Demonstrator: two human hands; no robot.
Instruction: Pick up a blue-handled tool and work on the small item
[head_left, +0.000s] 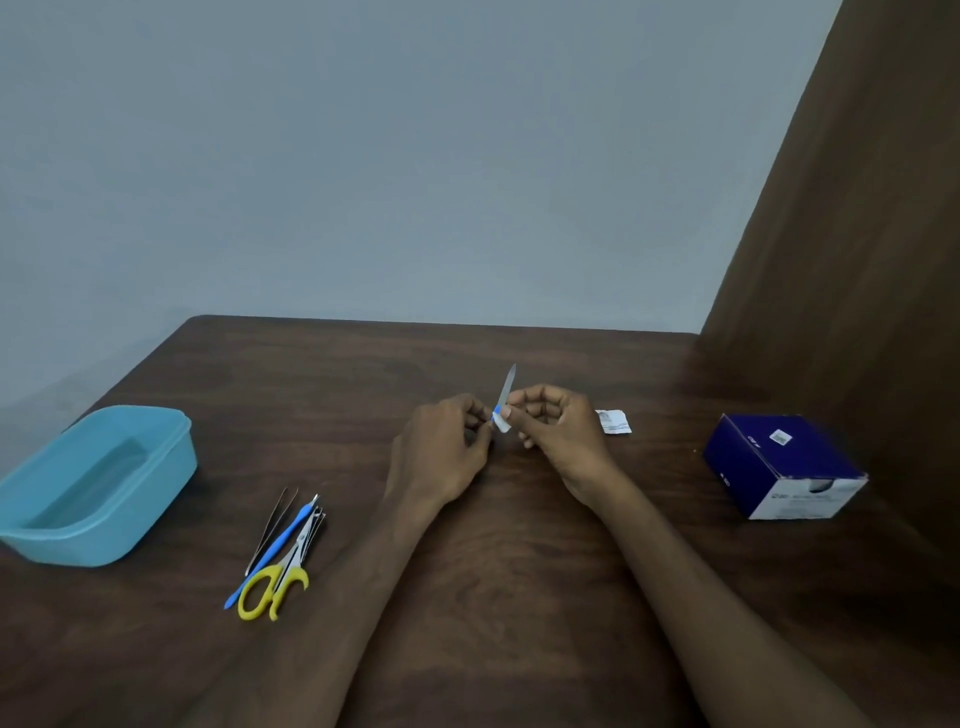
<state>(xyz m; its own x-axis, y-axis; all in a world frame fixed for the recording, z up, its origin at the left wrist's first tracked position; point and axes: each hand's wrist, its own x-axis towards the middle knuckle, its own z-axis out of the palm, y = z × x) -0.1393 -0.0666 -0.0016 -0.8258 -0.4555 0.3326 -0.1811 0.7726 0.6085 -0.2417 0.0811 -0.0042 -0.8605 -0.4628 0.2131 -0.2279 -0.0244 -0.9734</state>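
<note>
Dark wood table (519, 571): both hands (441, 447) (561, 436) pinching nail file (505, 399), mid-wipe; scissors (275, 582) left of file, untouched.

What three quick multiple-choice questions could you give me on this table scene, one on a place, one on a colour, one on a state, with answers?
1. Where is the blue tub on the table?
A far left
B far right
C centre

2. What colour are the scissors' handles?
A red
B yellow
C black

3. How is the nail file held?
A lying flat on the table
B pinched by both hands, tip up
C inside the box

Answers: 1 A, the tub sits at the left edge. 2 B, the loops are yellow. 3 B, left hand and right hand pinch its lower end.
</note>
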